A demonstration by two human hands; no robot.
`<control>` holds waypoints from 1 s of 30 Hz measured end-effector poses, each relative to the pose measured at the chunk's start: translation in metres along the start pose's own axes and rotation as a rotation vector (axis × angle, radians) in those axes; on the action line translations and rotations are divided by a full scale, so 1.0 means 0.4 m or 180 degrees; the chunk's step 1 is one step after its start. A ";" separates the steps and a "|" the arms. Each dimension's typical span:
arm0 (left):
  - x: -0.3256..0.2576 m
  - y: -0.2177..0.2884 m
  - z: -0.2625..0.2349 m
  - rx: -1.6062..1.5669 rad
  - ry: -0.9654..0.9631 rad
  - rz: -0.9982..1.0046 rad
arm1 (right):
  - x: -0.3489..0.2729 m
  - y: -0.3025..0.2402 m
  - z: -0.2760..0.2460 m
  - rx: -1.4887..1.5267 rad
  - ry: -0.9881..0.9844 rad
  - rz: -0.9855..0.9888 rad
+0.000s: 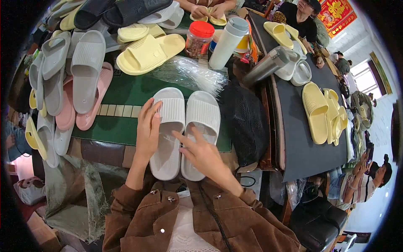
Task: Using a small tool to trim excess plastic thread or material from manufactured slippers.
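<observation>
A pair of light grey slide slippers lies side by side before me, toes pointing away: the left slipper (161,153) and the right slipper (206,107). My left hand (147,131) rests along the outer edge of the left slipper, fingers stretched upward beside its ribbed strap. Over the inner edges of both slippers reaches my right hand (202,152), fingers spread, the index pointing into the left slipper below the strap. Whether its fingertips touch something small and clear there cannot be told. Just beyond the pair lies a clear bag of thin white plastic ties (201,75).
Grey, pink and black slippers pile up at the left, near a yellow slipper (147,54). A red-lidded jar (199,38) and a white bottle (228,44) stand behind. At right, a dark table (294,126) bears a steel tumbler (266,66) and yellow slippers (315,111). Other people sit around.
</observation>
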State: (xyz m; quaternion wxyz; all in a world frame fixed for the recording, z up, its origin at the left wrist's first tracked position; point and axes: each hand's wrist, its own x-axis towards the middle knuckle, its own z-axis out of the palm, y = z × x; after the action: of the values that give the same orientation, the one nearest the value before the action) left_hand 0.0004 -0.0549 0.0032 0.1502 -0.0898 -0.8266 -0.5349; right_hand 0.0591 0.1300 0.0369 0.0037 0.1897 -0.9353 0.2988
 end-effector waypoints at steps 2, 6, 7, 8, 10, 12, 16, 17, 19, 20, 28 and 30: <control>0.000 -0.003 -0.002 -0.0059 0.0001 -0.0004 | 0.017 -0.013 0.030 -0.0288 0.0132 0.0052; 0.003 0.000 -0.003 -0.0140 0.0012 -0.0004 | 0.052 -0.019 0.055 -0.0461 0.0269 0.0167; 0.004 0.001 -0.004 -0.0154 -0.0008 0.0022 | 0.052 -0.011 0.067 -0.0459 0.0422 0.0077; 0.004 0.001 -0.006 -0.0148 0.0029 -0.0047 | 0.051 -0.008 0.071 -0.0467 0.0585 0.0004; 0.011 -0.001 -0.014 -0.0177 0.0016 -0.0074 | 0.046 -0.014 0.072 -0.0491 0.0675 -0.0027; 0.016 -0.006 -0.021 -0.0890 0.0602 -0.0200 | 0.034 -0.016 0.069 -0.0541 0.0748 -0.0015; 0.027 0.023 -0.046 -0.1235 0.1094 -0.0570 | 0.021 -0.043 0.013 -0.0478 0.1019 -0.0251; 0.027 0.009 -0.051 -0.1515 0.1050 -0.0616 | 0.016 -0.045 0.001 -0.0503 0.1130 -0.0341; 0.025 -0.003 -0.041 -0.2001 0.0966 -0.0701 | 0.006 -0.052 -0.042 -0.0614 0.1493 -0.0518; 0.020 -0.012 -0.035 -0.2013 0.0952 -0.0688 | -0.003 -0.057 -0.072 -0.0628 0.1509 -0.0512; 0.008 0.008 -0.004 -0.1350 0.0677 -0.0580 | -0.123 0.011 -0.326 -0.1685 0.2469 -0.0585; 0.003 -0.002 -0.008 -0.1176 0.0569 -0.0566 | -0.163 0.014 -0.382 -0.1914 0.2513 0.0023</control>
State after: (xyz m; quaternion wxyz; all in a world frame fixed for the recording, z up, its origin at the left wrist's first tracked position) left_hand -0.0006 -0.0581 0.0042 0.1562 0.0052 -0.7026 -0.6942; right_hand 0.1012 0.2427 0.1515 0.4111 0.0493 -0.9079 0.0649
